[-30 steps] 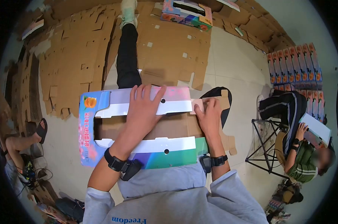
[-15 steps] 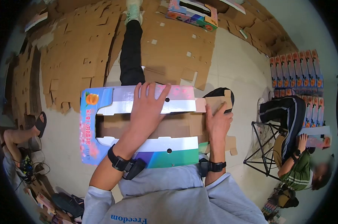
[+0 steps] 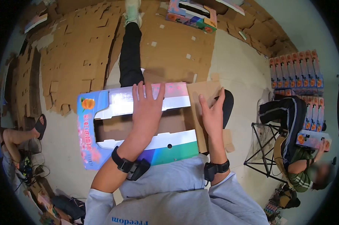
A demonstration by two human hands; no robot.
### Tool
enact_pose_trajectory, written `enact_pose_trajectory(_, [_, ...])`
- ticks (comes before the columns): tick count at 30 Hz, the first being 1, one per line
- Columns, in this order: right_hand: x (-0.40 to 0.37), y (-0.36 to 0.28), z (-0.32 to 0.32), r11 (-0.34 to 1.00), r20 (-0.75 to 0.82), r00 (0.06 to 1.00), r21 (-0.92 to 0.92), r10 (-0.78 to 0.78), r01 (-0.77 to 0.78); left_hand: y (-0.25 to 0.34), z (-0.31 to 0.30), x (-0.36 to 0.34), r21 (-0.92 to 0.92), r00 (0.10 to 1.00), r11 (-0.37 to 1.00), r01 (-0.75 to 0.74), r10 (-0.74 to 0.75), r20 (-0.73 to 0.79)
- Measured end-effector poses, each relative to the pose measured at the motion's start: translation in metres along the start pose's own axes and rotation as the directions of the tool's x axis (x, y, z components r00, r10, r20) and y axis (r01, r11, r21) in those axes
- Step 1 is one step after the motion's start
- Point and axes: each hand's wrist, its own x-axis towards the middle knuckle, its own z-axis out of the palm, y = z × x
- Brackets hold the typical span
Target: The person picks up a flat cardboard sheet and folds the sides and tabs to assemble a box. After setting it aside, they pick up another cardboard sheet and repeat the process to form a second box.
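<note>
A printed cardboard box point(image 3: 98, 157) with a peach picture and Chinese lettering lies across my lap. Its top has a long cut-out with white edges, and the brown inside shows through. My left hand point(image 3: 147, 108) lies over the cut-out, fingers stretched flat on the far pink panel. At the box's right end, a plain brown flap point(image 3: 197, 101) sticks out. Against this flap rests my right hand point(image 3: 213, 118), thumb and fingers apart. A smaller brown flap point(image 3: 228, 140) shows to the right of my right wrist.
Flattened cardboard sheets point(image 3: 75, 56) cover the floor ahead and left. Another printed box point(image 3: 192, 15) stands at the far side. Rows of printed boxes point(image 3: 297, 71) line the right wall. A co-worker point(image 3: 302, 168) there handles a printed box point(image 3: 312, 140) near a black-legged stool point(image 3: 265, 150).
The box has shifted slightly left and tilted. Its brown end flap now stands out more fully, and my right-hand fingers have spread upward. The co-worker's box has turned.
</note>
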Motion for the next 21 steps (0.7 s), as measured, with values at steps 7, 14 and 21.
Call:
enact_pose_trajectory(7, [0.034,0.037,-0.076,0.434,0.767,0.642,0.584,-0.017,-0.686,-0.002,0.013,-0.003,-0.024,0.997,1.0,-0.019,0.018,-0.07])
enact_pose_trajectory(14, [0.054,0.049,-0.091,0.639,0.902,0.3,0.432,-0.312,-0.637,-0.002,-0.013,-0.005,-0.256,0.997,0.965,-0.056,0.041,-0.067])
enact_pose_trajectory(21, [0.034,-0.009,0.016,0.832,0.515,0.675,0.156,-0.529,0.532,0.0,-0.003,-0.006,-0.407,0.987,0.911,-0.075,0.009,-0.161])
